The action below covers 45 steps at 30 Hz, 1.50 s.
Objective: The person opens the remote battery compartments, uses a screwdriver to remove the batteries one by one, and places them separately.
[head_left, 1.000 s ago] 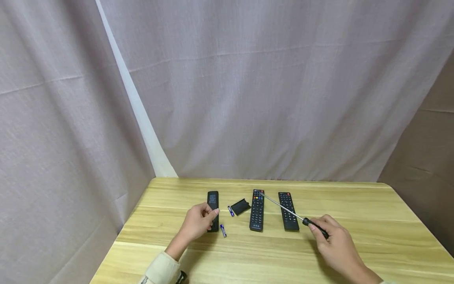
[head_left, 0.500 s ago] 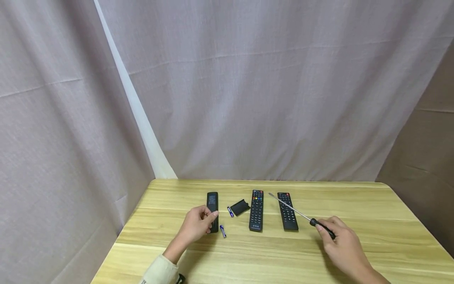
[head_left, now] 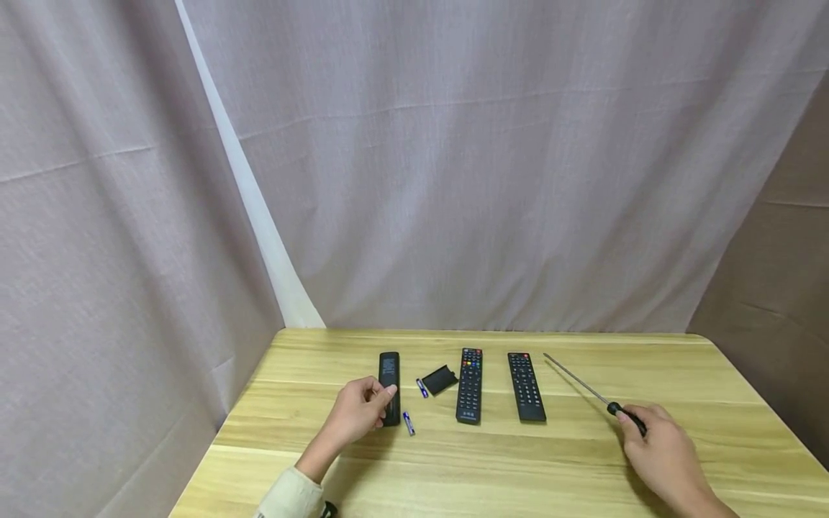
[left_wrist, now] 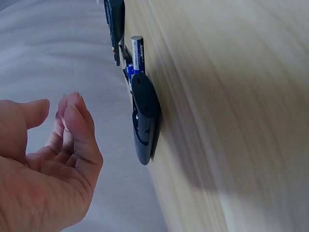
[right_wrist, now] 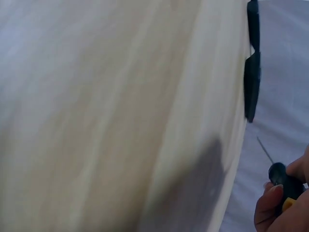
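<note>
Two hands: right hand (head_left: 667, 455) grips screwdriver (head_left: 599, 397); left hand (head_left: 358, 412) fingers relaxed beside remote (head_left: 389, 387).

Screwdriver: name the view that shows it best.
Head view: the whole screwdriver shows, shaft over the table, handle gripped by the right hand. Right wrist view shows only its handle and part of the shaft; left wrist view, nothing.

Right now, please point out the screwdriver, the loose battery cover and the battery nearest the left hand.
screwdriver (head_left: 578, 379), head view, middle of metal shaft.
battery cover (head_left: 439, 378), head view, centre of black plate.
battery (head_left: 408, 423), head view, middle of blue body.
</note>
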Available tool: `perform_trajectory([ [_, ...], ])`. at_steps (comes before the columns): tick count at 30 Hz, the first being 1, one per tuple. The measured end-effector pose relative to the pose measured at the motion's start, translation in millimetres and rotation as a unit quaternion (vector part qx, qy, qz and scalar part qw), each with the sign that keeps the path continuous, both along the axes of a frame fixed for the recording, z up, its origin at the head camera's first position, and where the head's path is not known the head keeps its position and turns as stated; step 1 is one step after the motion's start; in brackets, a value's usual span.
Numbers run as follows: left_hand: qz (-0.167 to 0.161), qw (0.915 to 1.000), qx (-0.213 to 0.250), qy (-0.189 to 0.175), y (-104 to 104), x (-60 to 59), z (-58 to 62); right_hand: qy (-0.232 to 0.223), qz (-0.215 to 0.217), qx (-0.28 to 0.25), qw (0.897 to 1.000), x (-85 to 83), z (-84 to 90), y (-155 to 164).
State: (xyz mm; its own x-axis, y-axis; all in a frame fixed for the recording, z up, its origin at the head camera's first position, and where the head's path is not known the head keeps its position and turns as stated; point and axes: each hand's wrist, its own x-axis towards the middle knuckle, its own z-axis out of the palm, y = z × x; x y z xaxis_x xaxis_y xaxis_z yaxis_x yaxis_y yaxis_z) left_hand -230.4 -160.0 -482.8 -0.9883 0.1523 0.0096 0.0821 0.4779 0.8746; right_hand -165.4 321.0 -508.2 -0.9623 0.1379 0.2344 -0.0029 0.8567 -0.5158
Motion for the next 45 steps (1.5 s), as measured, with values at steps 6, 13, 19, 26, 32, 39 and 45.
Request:
perform_trajectory([
  [6,0.0,1.0,-0.003,-0.003,-0.2,0.4,0.8,-0.053,-0.005,0.009,0.999,-3.1,-5.6,18.4],
  [13,0.003,0.9999,0.003,-0.013,-2.6,-0.1,1.0,-0.112,-0.003,0.032,0.993,-4.0,-7.1,27.3],
  [19,-0.001,0.9999,0.006,-0.013,-2.4,-1.2,0.1,-0.146,0.006,0.059,0.988,-7.5,-3.2,24.2],
  [26,-0.007,0.9999,0.004,-0.008,0.8,-1.4,1.4,-0.151,0.04,0.107,0.982,-11.1,-3.3,21.8],
  [32,-0.003,0.9999,0.012,0.007,3.8,-0.9,2.8,-0.155,0.053,0.139,0.977,-19.6,3.6,25.3],
  [39,0.002,0.9998,0.02,0.009,5.0,0.0,5.1,-0.156,0.033,0.13,0.979,-22.6,2.1,36.7],
  [45,0.0,0.9997,0.022,0.01,5.7,-0.6,3.1,-0.155,0.019,0.129,0.979,-26.7,0.8,51.5],
])
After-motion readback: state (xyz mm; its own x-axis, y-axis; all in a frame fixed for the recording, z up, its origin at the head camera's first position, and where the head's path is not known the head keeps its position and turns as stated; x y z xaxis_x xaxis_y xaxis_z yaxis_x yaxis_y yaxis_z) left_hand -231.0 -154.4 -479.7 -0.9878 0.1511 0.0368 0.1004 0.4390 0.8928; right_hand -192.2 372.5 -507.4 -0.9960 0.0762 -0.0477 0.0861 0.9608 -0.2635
